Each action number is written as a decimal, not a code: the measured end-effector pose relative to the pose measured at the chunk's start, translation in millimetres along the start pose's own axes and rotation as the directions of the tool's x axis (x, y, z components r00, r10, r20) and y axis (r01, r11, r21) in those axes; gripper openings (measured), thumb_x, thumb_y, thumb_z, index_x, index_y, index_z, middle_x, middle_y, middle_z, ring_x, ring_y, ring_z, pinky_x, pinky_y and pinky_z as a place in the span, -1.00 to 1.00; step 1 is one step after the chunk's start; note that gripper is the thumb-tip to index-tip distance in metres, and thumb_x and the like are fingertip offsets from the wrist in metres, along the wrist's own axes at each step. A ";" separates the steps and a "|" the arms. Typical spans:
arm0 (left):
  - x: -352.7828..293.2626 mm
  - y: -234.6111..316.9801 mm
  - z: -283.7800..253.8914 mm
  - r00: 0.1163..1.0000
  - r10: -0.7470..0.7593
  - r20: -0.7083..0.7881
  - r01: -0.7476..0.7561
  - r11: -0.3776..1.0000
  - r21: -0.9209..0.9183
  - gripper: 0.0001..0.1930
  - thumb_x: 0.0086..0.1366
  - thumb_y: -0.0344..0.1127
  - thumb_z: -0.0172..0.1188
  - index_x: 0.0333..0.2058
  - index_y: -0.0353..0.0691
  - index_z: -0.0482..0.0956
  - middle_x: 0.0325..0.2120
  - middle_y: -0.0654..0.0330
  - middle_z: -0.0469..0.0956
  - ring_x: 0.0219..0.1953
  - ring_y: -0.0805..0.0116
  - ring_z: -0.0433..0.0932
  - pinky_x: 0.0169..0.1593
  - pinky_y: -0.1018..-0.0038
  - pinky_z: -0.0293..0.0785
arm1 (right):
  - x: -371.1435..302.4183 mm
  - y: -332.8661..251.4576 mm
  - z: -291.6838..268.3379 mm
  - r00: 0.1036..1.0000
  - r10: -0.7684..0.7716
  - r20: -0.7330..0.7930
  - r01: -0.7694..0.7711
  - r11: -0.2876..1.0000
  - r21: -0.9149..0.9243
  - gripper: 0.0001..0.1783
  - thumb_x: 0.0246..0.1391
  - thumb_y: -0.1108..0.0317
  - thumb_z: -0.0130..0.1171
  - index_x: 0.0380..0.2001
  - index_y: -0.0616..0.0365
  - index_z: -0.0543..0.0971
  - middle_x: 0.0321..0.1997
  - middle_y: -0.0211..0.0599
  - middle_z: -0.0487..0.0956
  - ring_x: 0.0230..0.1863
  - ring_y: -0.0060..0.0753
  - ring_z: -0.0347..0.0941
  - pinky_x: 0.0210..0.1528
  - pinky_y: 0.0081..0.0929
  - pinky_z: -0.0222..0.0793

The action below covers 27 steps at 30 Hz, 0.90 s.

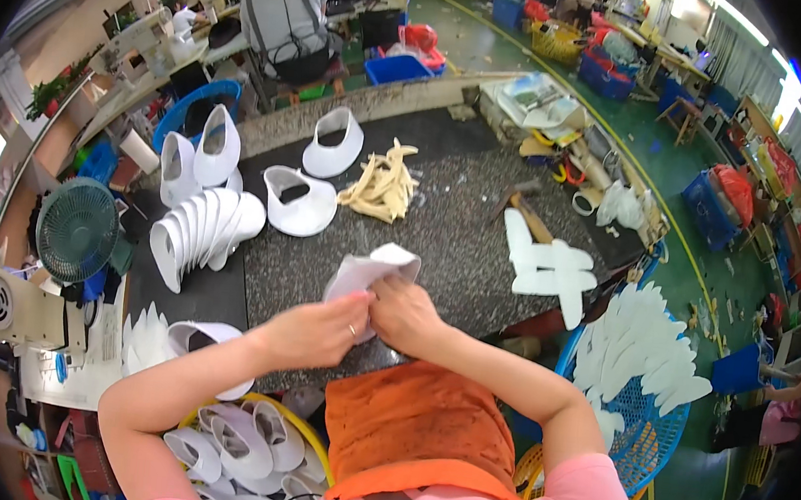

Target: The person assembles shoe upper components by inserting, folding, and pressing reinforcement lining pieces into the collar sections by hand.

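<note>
Both my hands are closed on a white shoe upper (375, 265) just above the near edge of the dark speckled worktop (457, 255). My left hand (318, 327), with a ring on one finger, pinches its lower left side. My right hand (402, 312) grips it close beside, fingers bent over the edge; the fingertips are partly hidden. Beyond them lies a pile of cream strips (382, 189), with two white uppers (300, 203) around its left side. Farther left stands a nested row of white uppers (207, 228). Flat white sole-shaped pieces (552, 263) lie crossed at the right.
A hammer (530, 216) touches the flat pieces. At right, a blue basket (655, 444) holds more white pieces (635, 342). A yellow-rimmed basket (319, 445) of uppers is below my left arm. A green fan (78, 229) and a sewing machine (19, 307) stand left.
</note>
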<state>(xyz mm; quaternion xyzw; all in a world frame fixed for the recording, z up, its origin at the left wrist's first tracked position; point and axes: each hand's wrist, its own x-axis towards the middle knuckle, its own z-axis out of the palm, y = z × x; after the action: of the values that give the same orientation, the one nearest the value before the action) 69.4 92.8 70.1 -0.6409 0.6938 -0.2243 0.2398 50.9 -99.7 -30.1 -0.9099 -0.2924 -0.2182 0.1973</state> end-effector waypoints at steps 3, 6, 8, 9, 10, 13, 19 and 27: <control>4.7 11.8 3.5 0.996 -0.051 -0.074 0.050 0.999 -0.019 -0.57 0.02 -0.28 0.05 -0.20 -0.50 0.58 -0.16 -0.02 0.55 0.01 0.07 0.49 0.26 0.24 0.26 | 2.7 -3.2 0.4 0.995 0.071 0.069 -0.086 0.968 0.235 -0.82 -0.15 0.44 0.13 -0.39 0.26 0.55 -0.27 -0.11 0.48 -0.15 -0.04 0.43 -0.19 -0.20 0.43; 3.1 15.2 -1.2 0.997 -0.061 -0.052 0.060 0.998 -0.015 -0.63 -0.05 -0.30 0.08 -0.29 -0.46 0.60 -0.23 -0.01 0.52 -0.06 0.04 0.51 0.13 0.23 0.37 | 6.9 4.8 0.7 0.999 0.035 -0.027 -0.025 0.955 0.296 -0.85 -0.13 0.47 0.11 -0.40 0.23 0.55 -0.23 -0.11 0.48 -0.16 -0.02 0.44 -0.20 -0.20 0.44; 4.8 21.5 -11.6 0.994 -0.072 0.079 0.074 0.997 -0.020 -0.65 -0.04 -0.30 0.08 -0.34 -0.46 0.63 -0.25 -0.02 0.52 -0.11 0.00 0.50 0.08 0.21 0.37 | 11.8 7.7 -3.2 0.999 -0.037 -0.011 0.039 0.957 0.289 -0.87 -0.11 0.46 0.09 -0.42 0.16 0.58 -0.25 -0.14 0.54 -0.20 0.01 0.49 -0.22 -0.22 0.45; 5.3 25.0 -16.1 0.996 -0.051 0.067 0.052 0.999 -0.017 -0.65 -0.04 -0.30 0.08 -0.34 -0.46 0.63 -0.25 -0.02 0.52 -0.11 0.00 0.50 0.08 0.21 0.37 | 16.8 7.8 -4.6 1.000 -0.017 -0.021 0.022 0.960 0.278 -0.87 -0.11 0.46 0.09 -0.42 0.16 0.58 -0.25 -0.14 0.54 -0.20 0.01 0.49 -0.22 -0.22 0.45; 5.0 28.9 -17.1 0.983 -0.061 0.173 0.067 0.997 -0.030 -0.65 -0.04 -0.30 0.08 -0.35 -0.45 0.64 -0.25 -0.02 0.52 -0.12 0.00 0.50 0.07 0.21 0.37 | 23.8 7.9 -4.1 0.997 0.002 0.076 -0.025 0.954 0.300 -0.87 -0.10 0.43 0.10 -0.44 0.12 0.60 -0.27 -0.16 0.57 -0.20 0.00 0.51 -0.22 -0.24 0.46; 4.5 36.1 -19.1 0.953 -0.062 0.298 0.085 0.994 -0.066 -0.66 -0.03 -0.30 0.08 -0.37 -0.44 0.66 -0.26 -0.04 0.54 -0.10 0.01 0.48 0.08 0.20 0.33 | 33.9 3.7 13.3 0.972 -0.048 0.229 0.013 0.988 0.153 -0.84 -0.08 0.37 0.10 -0.40 0.07 0.61 -0.29 -0.23 0.58 -0.17 -0.04 0.53 -0.15 -0.21 0.44; 2.2 41.5 -15.2 0.975 -0.118 0.190 0.143 0.982 -0.124 -0.72 0.01 -0.30 0.08 -0.45 -0.40 0.66 -0.35 -0.05 0.54 -0.14 0.03 0.44 -0.03 0.25 0.32 | 25.3 -1.5 9.6 0.964 -0.177 0.199 0.160 0.982 0.098 -0.83 -0.09 0.37 0.10 -0.43 0.18 0.60 -0.25 -0.16 0.56 -0.14 -0.11 0.53 -0.15 -0.24 0.48; -20.6 60.2 29.2 0.927 -0.364 0.090 0.373 0.874 -0.312 -0.85 -0.07 -0.45 0.12 -0.48 -0.40 0.56 -0.37 -0.02 0.45 -0.25 0.07 0.45 -0.15 0.19 0.40 | 25.8 -10.4 30.4 0.987 -0.161 0.011 0.159 0.984 0.078 -0.89 -0.18 0.31 0.18 -0.61 0.00 0.66 -0.40 -0.18 0.63 -0.26 -0.16 0.58 -0.31 -0.27 0.48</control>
<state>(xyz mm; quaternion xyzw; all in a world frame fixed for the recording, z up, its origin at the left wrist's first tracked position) 41.8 117.9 10.9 -0.7949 0.5829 -0.1396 0.0942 72.0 -65.5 -39.6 -0.8771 -0.3745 -0.2141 0.2113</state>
